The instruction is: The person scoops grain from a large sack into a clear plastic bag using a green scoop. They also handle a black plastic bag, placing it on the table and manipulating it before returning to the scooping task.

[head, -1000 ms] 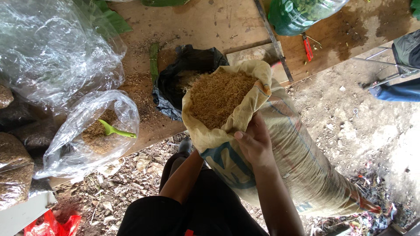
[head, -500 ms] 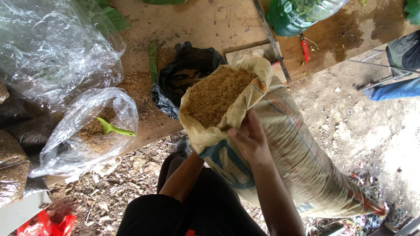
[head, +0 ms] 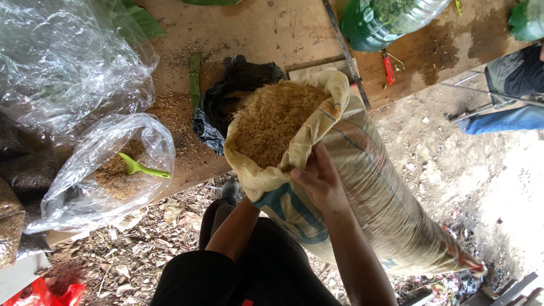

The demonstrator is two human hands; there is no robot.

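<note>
My right hand (head: 320, 181) grips the folded-down rim of a big woven sack (head: 368, 187) that leans against the edge of a wooden table (head: 266, 28). The sack's mouth is open and full of golden-brown husks (head: 272, 122). My left forearm (head: 235, 226) reaches up under the sack, and its hand is hidden behind the cloth. A crumpled black plastic bag (head: 226, 96) lies on the table right against the sack's mouth. To the left, a clear plastic bag (head: 85, 198) holds a little of the same husks and a green scoop (head: 141, 168).
A large clear plastic sheet (head: 62, 62) covers the table's left end. A green bottle (head: 385, 17) and a small red tool (head: 389, 67) lie at the back right. Another person's leg in blue trousers (head: 504, 119) stands at the right. The dirt ground is littered with chips.
The sack's mouth has leaned slightly left, toward the black bag. My right hand keeps its hold on the rim.
</note>
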